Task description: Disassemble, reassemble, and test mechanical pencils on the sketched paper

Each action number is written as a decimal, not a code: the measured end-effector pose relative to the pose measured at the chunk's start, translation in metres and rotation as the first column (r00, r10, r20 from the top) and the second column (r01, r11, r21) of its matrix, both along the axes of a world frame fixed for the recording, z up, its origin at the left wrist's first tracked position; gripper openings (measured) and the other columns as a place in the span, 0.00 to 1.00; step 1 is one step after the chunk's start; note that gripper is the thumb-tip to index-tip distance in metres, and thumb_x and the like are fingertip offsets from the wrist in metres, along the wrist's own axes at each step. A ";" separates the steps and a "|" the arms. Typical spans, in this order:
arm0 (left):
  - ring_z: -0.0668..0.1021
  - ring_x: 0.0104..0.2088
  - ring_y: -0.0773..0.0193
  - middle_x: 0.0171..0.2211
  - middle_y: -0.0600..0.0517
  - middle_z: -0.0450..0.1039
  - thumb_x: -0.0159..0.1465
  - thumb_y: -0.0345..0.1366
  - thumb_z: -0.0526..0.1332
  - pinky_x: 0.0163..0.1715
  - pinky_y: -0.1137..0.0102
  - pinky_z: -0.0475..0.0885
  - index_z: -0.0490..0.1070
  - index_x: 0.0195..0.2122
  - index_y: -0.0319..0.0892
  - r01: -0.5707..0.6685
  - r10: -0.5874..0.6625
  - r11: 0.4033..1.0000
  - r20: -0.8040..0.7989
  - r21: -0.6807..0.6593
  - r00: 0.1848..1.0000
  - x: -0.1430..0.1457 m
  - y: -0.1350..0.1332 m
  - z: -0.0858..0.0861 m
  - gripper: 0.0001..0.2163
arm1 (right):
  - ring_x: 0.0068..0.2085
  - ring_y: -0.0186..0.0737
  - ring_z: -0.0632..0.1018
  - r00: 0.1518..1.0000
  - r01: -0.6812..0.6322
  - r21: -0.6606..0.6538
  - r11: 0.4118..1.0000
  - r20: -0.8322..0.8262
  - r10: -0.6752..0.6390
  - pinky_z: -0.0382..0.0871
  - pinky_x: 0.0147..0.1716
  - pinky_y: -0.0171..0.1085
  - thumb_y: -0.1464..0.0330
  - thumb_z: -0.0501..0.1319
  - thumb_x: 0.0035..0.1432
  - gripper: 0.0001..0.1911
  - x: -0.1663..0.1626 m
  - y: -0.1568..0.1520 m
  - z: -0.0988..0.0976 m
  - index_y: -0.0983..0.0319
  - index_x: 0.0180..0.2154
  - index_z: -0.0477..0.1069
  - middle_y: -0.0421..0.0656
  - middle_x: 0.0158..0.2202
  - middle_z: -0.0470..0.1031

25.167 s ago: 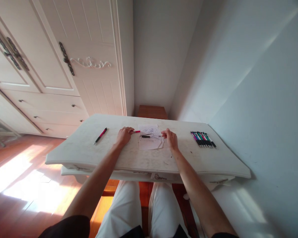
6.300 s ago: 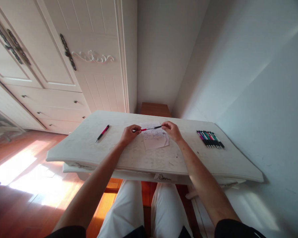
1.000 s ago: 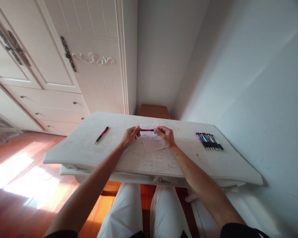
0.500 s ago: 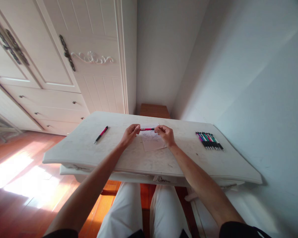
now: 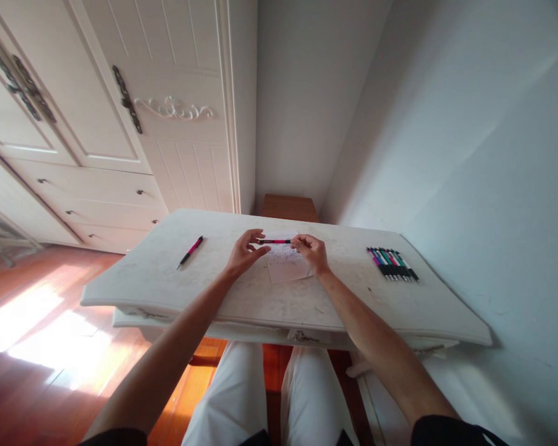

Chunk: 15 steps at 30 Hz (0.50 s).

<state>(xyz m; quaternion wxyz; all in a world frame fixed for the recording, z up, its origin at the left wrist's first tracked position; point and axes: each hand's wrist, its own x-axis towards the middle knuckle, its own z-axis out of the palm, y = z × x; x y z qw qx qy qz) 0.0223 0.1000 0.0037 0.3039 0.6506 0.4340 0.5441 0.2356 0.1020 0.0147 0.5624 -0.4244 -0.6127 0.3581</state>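
My right hand point(image 5: 310, 253) pinches the black end of a red and black pen point(image 5: 277, 241), which lies level across the space between my hands. Around the pen's other end, my left hand point(image 5: 248, 253) is open, thumb and fingers parted. Beneath the pen is a sheet of paper point(image 5: 286, 266) with handwriting on it, partly covered by my right hand. A second red and black pen point(image 5: 190, 252) rests on the white table to the left. To the right lies a row of several pens point(image 5: 393, 264) in purple, red, green and other colours, side by side.
The white table point(image 5: 260, 303) has a shaped front edge with carved trim, above my knees. A white wardrobe point(image 5: 186, 142) stands behind on the left, and a wall point(image 5: 483, 204) borders the right side. A brown wooden box-like piece point(image 5: 290, 207) sits beyond the far edge.
My left hand has let go of the pen's end, its thumb and fingers spreading apart. My right hand keeps hold of the pen in nearly the same place.
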 end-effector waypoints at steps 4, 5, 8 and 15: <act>0.75 0.30 0.65 0.30 0.49 0.75 0.61 0.54 0.56 0.28 0.72 0.68 0.72 0.41 0.38 0.021 -0.021 0.998 -0.006 -0.061 1.000 0.001 -0.002 0.001 0.22 | 0.25 0.36 0.73 1.000 -0.019 0.008 1.000 0.007 0.019 0.67 0.28 0.35 0.57 0.65 0.50 0.14 0.000 -0.001 0.000 0.62 0.29 0.75 0.43 0.24 0.77; 0.73 0.26 0.66 0.25 0.51 0.73 0.63 0.54 0.53 0.27 0.72 0.68 0.73 0.38 0.38 0.041 -0.042 0.997 -0.015 -0.071 0.999 0.001 -0.001 0.001 0.23 | 0.25 0.36 0.73 1.000 -0.022 0.011 1.000 0.010 0.022 0.67 0.27 0.35 0.57 0.65 0.50 0.14 0.000 -0.001 0.000 0.62 0.28 0.74 0.43 0.24 0.77; 0.71 0.23 0.67 0.21 0.52 0.71 0.62 0.54 0.54 0.25 0.72 0.67 0.74 0.32 0.38 0.072 -0.075 0.995 -0.038 -0.071 0.997 0.000 0.001 0.000 0.22 | 0.25 0.36 0.72 1.000 -0.022 0.018 1.000 0.016 0.022 0.67 0.27 0.34 0.58 0.65 0.50 0.13 -0.001 -0.001 0.000 0.62 0.28 0.74 0.42 0.24 0.76; 0.77 0.37 0.61 0.41 0.46 0.76 0.51 0.46 0.68 0.32 0.71 0.71 0.73 0.40 0.40 -0.003 0.004 1.000 -0.035 0.016 0.999 -0.001 0.001 0.001 0.19 | 0.26 0.36 0.73 1.000 -0.012 0.021 1.000 0.025 0.011 0.68 0.28 0.35 0.57 0.64 0.51 0.14 0.000 0.000 -0.001 0.62 0.29 0.74 0.42 0.24 0.76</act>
